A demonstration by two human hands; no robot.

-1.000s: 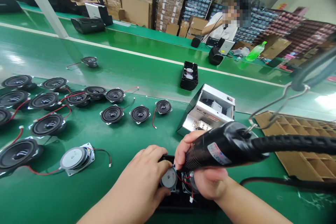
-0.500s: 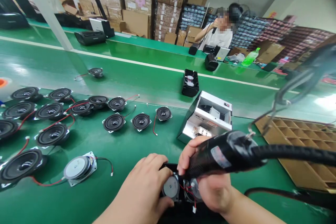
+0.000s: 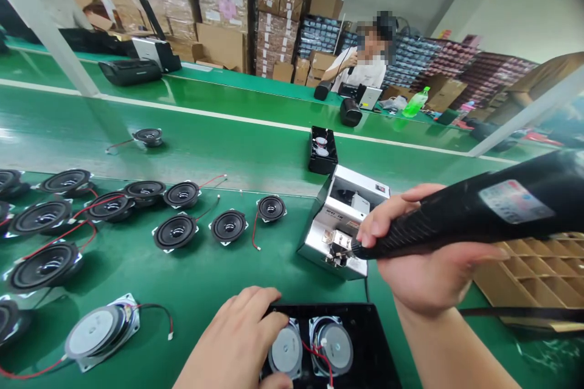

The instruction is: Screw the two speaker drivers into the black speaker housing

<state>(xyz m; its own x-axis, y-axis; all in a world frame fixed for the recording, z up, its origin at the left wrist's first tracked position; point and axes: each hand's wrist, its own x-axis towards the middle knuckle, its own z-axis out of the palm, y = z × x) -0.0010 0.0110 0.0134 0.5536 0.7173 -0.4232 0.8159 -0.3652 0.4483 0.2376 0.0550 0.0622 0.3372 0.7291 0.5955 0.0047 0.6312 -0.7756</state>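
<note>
My right hand is wrapped around a black electric screwdriver, whose tip is at the front of a silver screw feeder. The exact contact at the tip is too small to make out. Below it lies a black speaker housing with two speakers set in it, magnets up. My left hand grips the housing's left side, fingers and thumb around the left speaker. The right speaker is uncovered, with red wires and a white plug beside it.
Several loose speakers with wires spread over the left of the green bench. One speaker lies magnet up. At right is a divided cardboard tray. Another housing stands beyond the feeder. A co-worker sits across the bench.
My right hand has lifted the screwdriver from the speakers, up and right to the screw feeder. The housing now shows more fully. My left hand stays on it; the view has shifted slightly.
</note>
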